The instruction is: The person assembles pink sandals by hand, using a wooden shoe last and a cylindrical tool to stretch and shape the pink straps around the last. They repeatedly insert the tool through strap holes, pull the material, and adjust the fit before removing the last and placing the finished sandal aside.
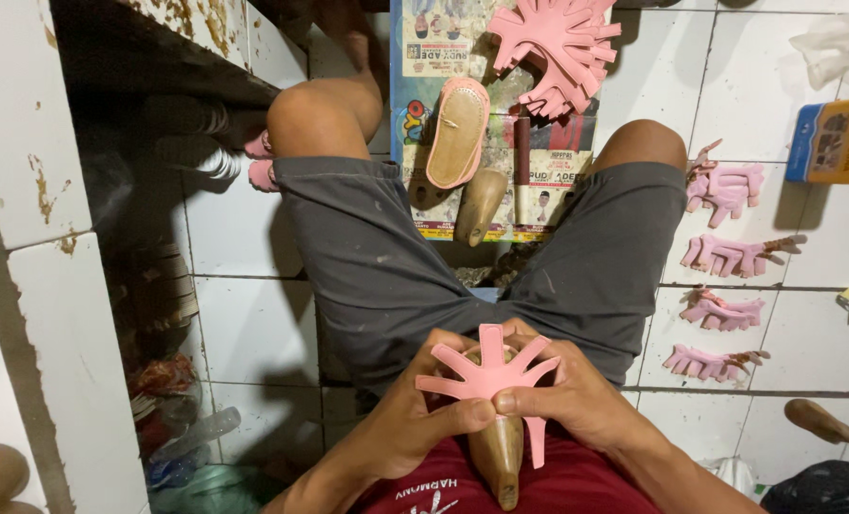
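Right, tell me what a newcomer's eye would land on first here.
First, the pink pronged upper piece low in the middle, pressed by the left hand and right hand over a wooden shoe last on the lap. Next, the stack of pink cut pieces at the top, with a tan sole beside it. On the right, folded pink pieces lie in a column on the white tiled floor.
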`<state>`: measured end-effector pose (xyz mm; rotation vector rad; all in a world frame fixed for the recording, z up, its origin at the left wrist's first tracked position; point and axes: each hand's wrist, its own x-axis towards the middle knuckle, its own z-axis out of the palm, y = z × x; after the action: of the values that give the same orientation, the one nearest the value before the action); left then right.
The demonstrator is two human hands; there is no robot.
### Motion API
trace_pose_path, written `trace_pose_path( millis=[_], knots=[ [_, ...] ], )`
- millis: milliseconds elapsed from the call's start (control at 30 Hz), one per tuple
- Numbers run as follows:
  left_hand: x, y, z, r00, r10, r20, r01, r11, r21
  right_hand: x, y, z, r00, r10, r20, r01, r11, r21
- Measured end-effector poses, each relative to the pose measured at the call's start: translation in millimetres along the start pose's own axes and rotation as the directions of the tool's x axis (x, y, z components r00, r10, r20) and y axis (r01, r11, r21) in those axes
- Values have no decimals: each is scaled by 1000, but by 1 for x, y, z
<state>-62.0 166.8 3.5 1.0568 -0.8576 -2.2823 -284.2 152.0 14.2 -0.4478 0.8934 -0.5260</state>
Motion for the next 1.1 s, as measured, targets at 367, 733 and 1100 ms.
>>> trace_pose_path(
  millis=[367, 733, 1100],
  knots=[
    [-2, -15, -5, 999, 42, 30, -40, 996, -76, 0, 13, -7, 1000, -5, 11, 6, 1000, -6],
    [-13, -45, -11, 988, 126, -87, -124, 992, 26, -11, 55, -47, 996, -14, -87, 3, 993, -122],
    [-6, -34, 11, 997, 71, -4, -68, 937, -342, -25, 58, -54, 998, 58, -28, -53, 988, 148]
  ],
)
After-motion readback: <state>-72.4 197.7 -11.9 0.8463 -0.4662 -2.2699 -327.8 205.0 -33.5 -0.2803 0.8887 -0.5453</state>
